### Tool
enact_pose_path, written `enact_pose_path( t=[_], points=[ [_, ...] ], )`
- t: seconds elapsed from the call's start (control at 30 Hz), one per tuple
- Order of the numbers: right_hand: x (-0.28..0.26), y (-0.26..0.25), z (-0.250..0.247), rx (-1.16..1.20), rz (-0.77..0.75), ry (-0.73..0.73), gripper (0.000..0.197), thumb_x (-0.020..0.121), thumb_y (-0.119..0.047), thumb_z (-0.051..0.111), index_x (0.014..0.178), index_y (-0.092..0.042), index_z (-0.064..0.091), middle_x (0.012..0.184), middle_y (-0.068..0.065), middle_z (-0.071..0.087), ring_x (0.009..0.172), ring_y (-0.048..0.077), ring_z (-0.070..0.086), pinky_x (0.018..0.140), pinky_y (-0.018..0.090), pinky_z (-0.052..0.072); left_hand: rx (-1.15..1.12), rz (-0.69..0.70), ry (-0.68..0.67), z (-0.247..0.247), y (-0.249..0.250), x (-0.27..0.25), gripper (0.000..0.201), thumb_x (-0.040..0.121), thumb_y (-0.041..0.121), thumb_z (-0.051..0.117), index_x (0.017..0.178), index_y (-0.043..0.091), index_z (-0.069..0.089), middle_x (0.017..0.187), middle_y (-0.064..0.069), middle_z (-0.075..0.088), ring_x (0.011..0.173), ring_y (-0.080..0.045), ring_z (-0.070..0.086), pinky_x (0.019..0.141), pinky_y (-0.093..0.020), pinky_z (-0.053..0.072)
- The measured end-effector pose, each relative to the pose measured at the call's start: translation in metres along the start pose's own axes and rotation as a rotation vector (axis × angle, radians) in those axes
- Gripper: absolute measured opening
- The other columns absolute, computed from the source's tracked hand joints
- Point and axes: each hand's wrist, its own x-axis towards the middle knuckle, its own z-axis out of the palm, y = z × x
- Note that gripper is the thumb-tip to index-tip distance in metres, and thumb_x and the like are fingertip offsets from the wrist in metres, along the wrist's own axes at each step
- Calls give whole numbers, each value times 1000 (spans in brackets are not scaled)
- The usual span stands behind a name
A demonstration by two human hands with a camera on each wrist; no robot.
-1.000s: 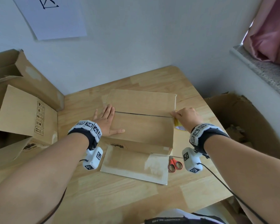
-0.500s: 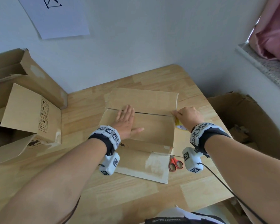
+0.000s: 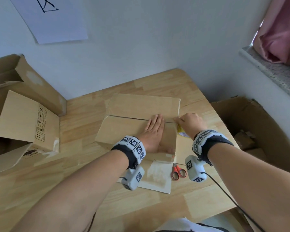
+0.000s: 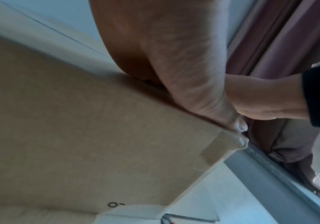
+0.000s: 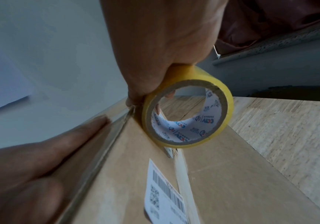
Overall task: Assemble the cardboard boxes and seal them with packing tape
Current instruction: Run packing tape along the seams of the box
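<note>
I see my left hand (image 3: 153, 133) lying flat, palm down, on the top of the cardboard box (image 3: 136, 129) that sits mid-bench, fingers (image 3: 155, 120) straight and pressed together, their tips reaching the seam between the two closed flaps near the box's right end. My right hand (image 3: 190, 123) is curled at the box's right edge, its fingers gripping the yellow tape roll (image 5: 187, 113), which hangs against the box's right side just below the top corner; the right wrist view shows a clear strip of tape running from the roll up over that corner, with the thumb and forefinger pinched where it meets the edge. Inside the roll's core I can read repeated blue and red print, something like "CCTV", though I can't be sure of the letters. A white label (image 5: 164, 198) with a barcode and a QR code is stuck on the box's right side; its small text is too blurred to read. The open box (image 3: 26, 123) at the left carries a column of black handling symbols. On the wall hangs a white sheet (image 3: 49, 19) with black pen strokes. Red-handled scissors (image 3: 178, 171) lie on the bench (image 3: 84, 164) just in front of the box's near right corner, beside a flat piece of cardboard (image 3: 155, 177). Bare bench lies open in front of the box and to its left; the right bench edge runs close past my right wrist, with a large carton (image 3: 251, 124) below it.
</note>
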Motion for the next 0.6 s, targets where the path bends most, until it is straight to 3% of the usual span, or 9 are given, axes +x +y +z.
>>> enact_pose_path(
  t=[0.07, 0.17, 0.33, 0.6],
  points=[
    [0, 0, -1, -11, -3, 14, 56, 96, -52, 38, 54, -16, 44, 62, 3, 45, 67, 27, 53, 61, 29, 38, -26, -21, -10, -2, 3, 0, 124, 71, 83, 31, 145, -1, -22, 150, -14, -35, 137, -27, -36, 115, -43, -17],
    [-1, 0, -2, -9, 23, 16, 55, 96, -52, 39, 58, -14, 50, 61, 2, 46, 67, 26, 54, 60, 28, 38, -82, -34, 14, -3, 11, 1, 129, 72, 82, 44, 145, -2, -21, 150, -16, -34, 137, -27, -35, 116, -45, -16],
    [-7, -6, -4, -13, 58, 5, 52, 96, -52, 39, 67, -13, 57, 63, 2, 46, 68, 27, 54, 61, 28, 40, -137, -93, -9, -2, 21, 6, 132, 71, 83, 45, 144, -2, -24, 148, -18, -38, 135, -31, -39, 113, -46, -20],
    [-5, -19, -3, 85, 63, -130, 56, 98, -49, 34, 69, -7, 57, 67, 7, 54, 76, 27, 56, 60, 30, 38, -65, -69, -31, -4, -6, 2, 123, 78, 69, 53, 144, 1, -26, 148, -14, -39, 135, -27, -39, 115, -45, -16]
  ],
)
